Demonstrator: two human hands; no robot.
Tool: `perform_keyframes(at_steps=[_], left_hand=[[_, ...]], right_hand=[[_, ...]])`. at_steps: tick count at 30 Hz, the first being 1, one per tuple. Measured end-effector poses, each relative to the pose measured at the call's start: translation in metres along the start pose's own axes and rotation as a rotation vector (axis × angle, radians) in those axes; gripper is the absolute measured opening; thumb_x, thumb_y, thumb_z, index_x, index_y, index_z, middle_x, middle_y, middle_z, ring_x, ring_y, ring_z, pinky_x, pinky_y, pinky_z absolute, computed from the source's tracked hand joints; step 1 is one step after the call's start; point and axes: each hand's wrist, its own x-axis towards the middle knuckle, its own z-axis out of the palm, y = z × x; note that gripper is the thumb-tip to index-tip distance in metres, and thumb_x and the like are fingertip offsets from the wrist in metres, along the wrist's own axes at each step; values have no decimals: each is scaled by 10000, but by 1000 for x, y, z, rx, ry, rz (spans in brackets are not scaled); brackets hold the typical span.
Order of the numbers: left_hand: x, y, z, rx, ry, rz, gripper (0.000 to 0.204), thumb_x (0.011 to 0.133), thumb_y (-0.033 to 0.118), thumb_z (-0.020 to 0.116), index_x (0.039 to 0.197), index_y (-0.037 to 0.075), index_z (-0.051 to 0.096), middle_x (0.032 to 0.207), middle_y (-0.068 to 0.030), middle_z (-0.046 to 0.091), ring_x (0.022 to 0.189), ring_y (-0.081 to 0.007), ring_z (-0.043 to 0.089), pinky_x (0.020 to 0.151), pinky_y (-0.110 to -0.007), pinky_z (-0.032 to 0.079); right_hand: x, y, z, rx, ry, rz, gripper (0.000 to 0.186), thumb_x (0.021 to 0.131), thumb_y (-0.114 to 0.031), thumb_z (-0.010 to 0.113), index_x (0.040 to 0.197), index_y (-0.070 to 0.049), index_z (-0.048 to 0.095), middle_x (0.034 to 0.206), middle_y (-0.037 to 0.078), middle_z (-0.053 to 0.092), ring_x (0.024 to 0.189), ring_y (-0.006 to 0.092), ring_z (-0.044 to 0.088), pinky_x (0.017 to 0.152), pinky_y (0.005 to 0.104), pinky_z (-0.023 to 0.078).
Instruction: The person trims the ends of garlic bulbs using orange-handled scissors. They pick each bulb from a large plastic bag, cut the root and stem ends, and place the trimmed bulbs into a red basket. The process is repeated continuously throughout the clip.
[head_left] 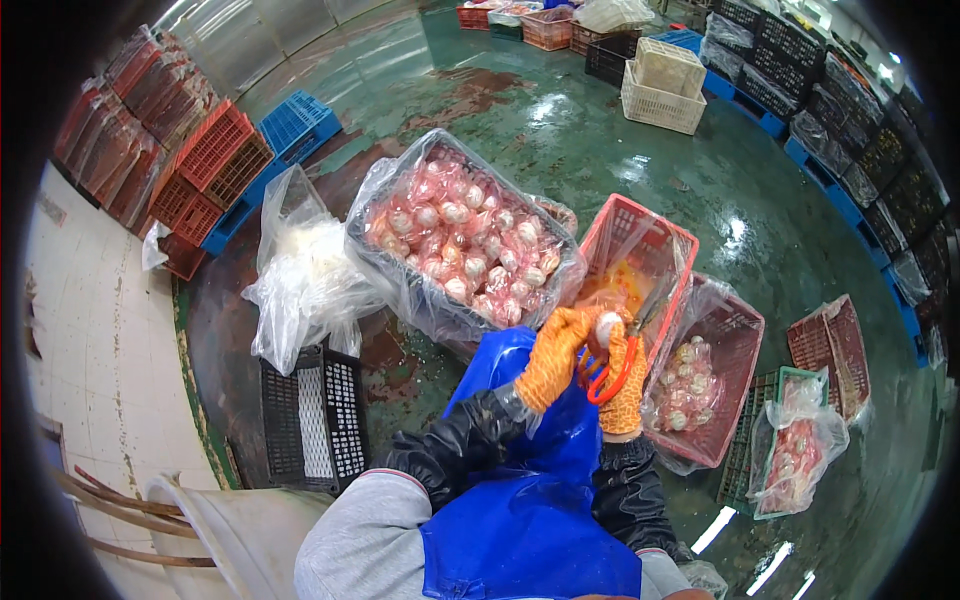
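My left hand point(553, 358), in an orange patterned glove, is closed with its fingertips at a white egg-like ball point(606, 326) in thin reddish wrapping. In a matching glove, my right hand point(624, 392) grips red-handled scissors point(606, 388), whose blades point up and away beside the ball. Both hands are over the near end of a red crate point(684, 240) lined with clear plastic, with yellow-orange liquid at its bottom. To their left, a dark plastic-lined crate point(362, 228) is full of similar balls in pink-red wrapping. Some of my fingers hide each other.
A red crate point(745, 325) on my right holds more wrapped balls. Beyond it is a green crate point(752, 440) with a plastic bag. A clear plastic bag point(305, 290) and a black crate point(275, 425) lie left. Stacked crates point(215, 150) line the wet green floor point(440, 60).
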Motion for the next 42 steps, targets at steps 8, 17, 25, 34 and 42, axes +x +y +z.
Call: perform_keyframes(at_steps=[8, 17, 25, 34, 42], left_hand=[[-21, 93, 27, 376, -340, -251, 503, 906, 237, 624, 1328, 71, 405, 1107, -61, 576, 969, -137, 552, 787, -297, 487], [-21, 58, 31, 314, -91, -275, 203, 896, 281, 632, 971, 108, 557, 695, 8, 553, 479, -72, 474, 414, -214, 374], [6, 42, 0, 252, 100, -163, 271, 938, 338, 558, 916, 69, 568, 732, -49, 627, 518, -121, 545, 439, -238, 423], [23, 44, 5, 61, 453, -72, 310, 974, 364, 480, 977, 65, 560, 699, -66, 592, 534, -157, 577, 445, -269, 468], [15, 28, 24, 532, 339, 377, 270, 980, 281, 494, 1094, 38, 519, 984, -78, 575, 900, -145, 553, 763, -296, 468]], right_hand=[[7, -86, -4, -135, -83, 27, 478, 813, -86, 705, 1243, -13, 510, 1142, 108, 591, 993, 198, 594, 849, 305, 484], [1, -61, 12, 123, -128, 172, 496, 806, -67, 680, 1258, -18, 481, 1185, 73, 563, 1036, 171, 547, 914, 296, 430], [6, -66, 10, -14, -31, 310, 496, 828, -130, 706, 1255, -9, 484, 1088, 59, 574, 978, 132, 537, 862, 265, 444], [-5, -73, 9, -645, -258, 89, 662, 748, -297, 782, 1258, 21, 505, 1105, 200, 596, 1020, 303, 569, 888, 384, 440], [-6, -83, 13, -460, -231, 290, 529, 767, -254, 772, 1187, -8, 565, 848, 79, 599, 758, 182, 558, 713, 322, 468]])
